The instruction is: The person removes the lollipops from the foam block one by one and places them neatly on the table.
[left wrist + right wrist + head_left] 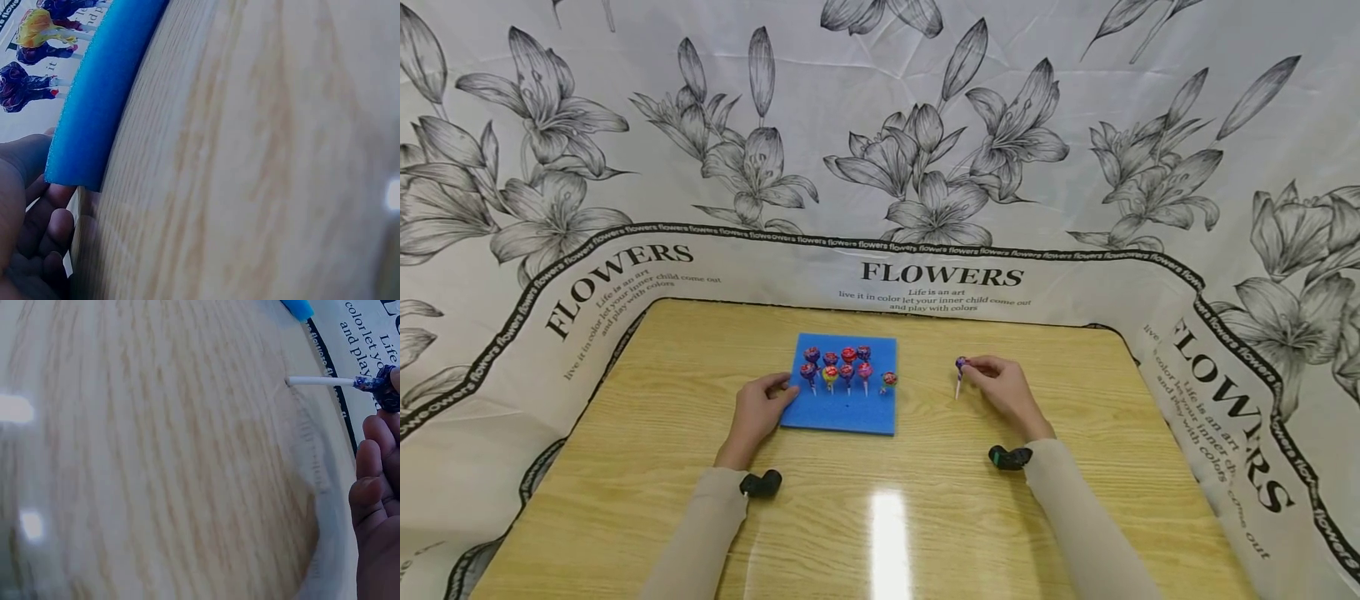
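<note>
A blue foam block (842,419) lies flat on the table, with several wrapped lollipops (829,375) standing on it by their sticks in two rows. Another lollipop (889,379), red and green, stands by the block's right edge. My left hand (760,414) holds the block at its left edge, thumb on top and curled fingers along the side; in the left wrist view the fingers (56,231) are at the block's corner. Off to the right of the block, my right hand (1003,389) pinches a purple-wrapped lollipop (384,387) by its head, the white stick pointing down.
The wooden table (940,500) has a bright light reflection near its front. A white flower-printed cloth (940,279) rises around the back and sides. A black camera sits on each wrist.
</note>
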Demonstrator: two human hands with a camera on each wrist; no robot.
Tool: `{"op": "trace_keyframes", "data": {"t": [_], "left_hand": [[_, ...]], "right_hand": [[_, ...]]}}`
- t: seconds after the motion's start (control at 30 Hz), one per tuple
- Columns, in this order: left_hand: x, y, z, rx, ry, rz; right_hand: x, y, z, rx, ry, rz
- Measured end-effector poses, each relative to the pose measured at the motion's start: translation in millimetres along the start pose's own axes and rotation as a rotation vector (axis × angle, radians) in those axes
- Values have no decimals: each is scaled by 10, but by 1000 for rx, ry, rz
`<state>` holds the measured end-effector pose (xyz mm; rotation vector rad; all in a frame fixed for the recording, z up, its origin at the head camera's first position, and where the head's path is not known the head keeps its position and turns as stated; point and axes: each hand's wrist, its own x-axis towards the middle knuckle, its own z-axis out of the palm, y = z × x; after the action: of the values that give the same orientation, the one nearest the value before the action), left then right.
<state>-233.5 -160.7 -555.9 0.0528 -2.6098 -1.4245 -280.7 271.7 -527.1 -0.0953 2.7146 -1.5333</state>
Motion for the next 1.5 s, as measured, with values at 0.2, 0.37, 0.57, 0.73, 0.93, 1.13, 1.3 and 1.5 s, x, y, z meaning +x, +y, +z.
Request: {"op": "trace_keyframes", "data": {"t": [0.2, 0.37, 0.57, 0.73, 0.93, 1.13, 1.3, 1.5], "left_hand": [[4, -7, -1, -3, -4, -6], [-3, -1, -9, 0, -9, -11], [-6, -9, -5, -9, -14, -8], [0, -23, 1, -8, -13, -9], [-2, -24, 9, -12, -13, -18], [0, -30, 13, -8, -13, -16], [4, -39, 10, -6, -8, -7], [6, -39, 5, -7, -1, 7]], "right_hand": [[-6, 35, 38, -97, 1, -2], [-3, 31, 61, -135, -2, 17], [3, 24, 63, -231, 35, 53], [-10, 32, 65, -257, 75, 65], [-46, 33, 92, -261, 105, 57], [-104, 27, 105, -248, 135, 70], [-129, 25, 112, -191, 146, 97], [-150, -27, 122, -126, 151, 51]]}}
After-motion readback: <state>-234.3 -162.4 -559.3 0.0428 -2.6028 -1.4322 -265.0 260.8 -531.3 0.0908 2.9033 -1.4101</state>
